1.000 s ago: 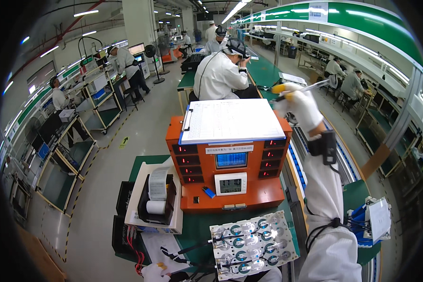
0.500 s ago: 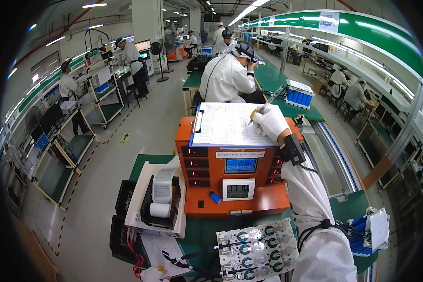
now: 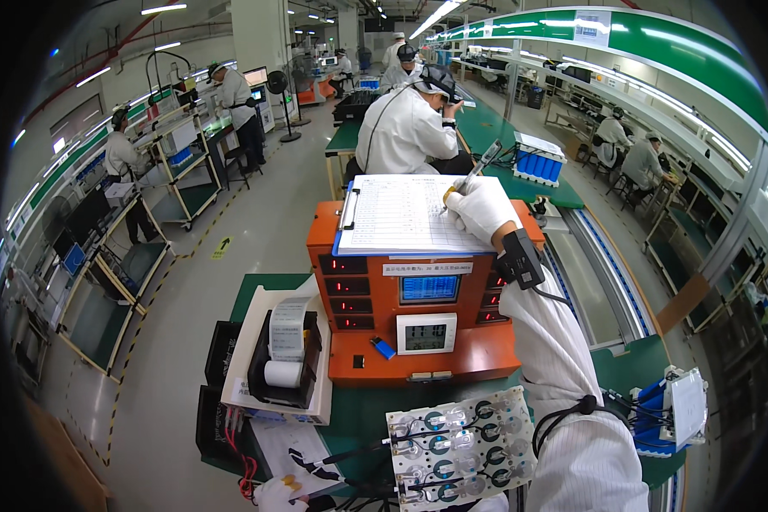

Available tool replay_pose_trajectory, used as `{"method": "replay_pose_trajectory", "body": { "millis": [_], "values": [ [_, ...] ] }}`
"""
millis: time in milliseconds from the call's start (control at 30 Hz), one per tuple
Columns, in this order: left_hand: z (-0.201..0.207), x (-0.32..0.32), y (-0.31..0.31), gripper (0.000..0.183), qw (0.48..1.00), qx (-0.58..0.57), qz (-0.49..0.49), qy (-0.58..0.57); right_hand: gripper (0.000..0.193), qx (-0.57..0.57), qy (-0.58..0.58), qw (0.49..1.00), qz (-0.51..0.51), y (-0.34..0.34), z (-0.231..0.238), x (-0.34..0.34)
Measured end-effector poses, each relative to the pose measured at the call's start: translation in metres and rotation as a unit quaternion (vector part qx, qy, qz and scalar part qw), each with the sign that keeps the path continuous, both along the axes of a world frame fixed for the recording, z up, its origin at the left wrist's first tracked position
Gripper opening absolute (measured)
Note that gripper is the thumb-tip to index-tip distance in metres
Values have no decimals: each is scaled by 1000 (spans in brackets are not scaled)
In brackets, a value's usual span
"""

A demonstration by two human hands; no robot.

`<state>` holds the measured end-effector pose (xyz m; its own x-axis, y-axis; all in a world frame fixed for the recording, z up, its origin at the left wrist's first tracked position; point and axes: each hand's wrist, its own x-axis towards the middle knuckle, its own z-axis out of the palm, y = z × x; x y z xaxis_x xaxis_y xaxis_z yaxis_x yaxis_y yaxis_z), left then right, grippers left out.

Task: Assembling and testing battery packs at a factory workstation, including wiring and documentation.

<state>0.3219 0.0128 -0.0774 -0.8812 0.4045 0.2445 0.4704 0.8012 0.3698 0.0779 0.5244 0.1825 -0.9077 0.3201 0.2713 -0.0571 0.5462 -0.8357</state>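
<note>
My right hand [image 3: 484,209], in a white glove, is closed round a pen [image 3: 480,165]. The pen's writing end meets a printed form [image 3: 401,213] on a blue clipboard [image 3: 347,207]. This clipboard lies on top of an orange testing machine [image 3: 324,230] with red digit displays and a blue screen [image 3: 429,288]. My left hand [image 3: 280,495], gloved with yellowish fingertips, is partly cut off at the lower edge. Its fingers are curled beside black cables [image 3: 316,465]; what they hold is hidden. Right of it lies a white perforated battery-pack board [image 3: 461,448] with wires.
Left of the machine stands a label printer [image 3: 286,367] with a paper strip. A small digital clock [image 3: 426,334] and a blue lighter-like piece [image 3: 383,347] rest on the machine's ledge. Blue battery packs [image 3: 539,160] stand on the right. A co-worker [image 3: 410,128] sits ahead.
The whole view has shifted slightly, with the machine and clipboard lying a bit further left and up. My right hand keeps the pen at the form, its pen standing a little more upright.
</note>
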Motion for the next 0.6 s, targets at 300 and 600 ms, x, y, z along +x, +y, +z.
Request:
{"method": "replay_pose_trajectory", "body": {
  "millis": [300, 600],
  "values": [
    [-5, -1, 0, 30, 1000, -11, 8, 24, 14, 39, -1, 999, -2, 0, 2, 1],
    [-2, 1, -1, 28, 1000, -8, 9, 28, 13, 32, 21, 999, -17, 2, -6, -6]
  ]
}}
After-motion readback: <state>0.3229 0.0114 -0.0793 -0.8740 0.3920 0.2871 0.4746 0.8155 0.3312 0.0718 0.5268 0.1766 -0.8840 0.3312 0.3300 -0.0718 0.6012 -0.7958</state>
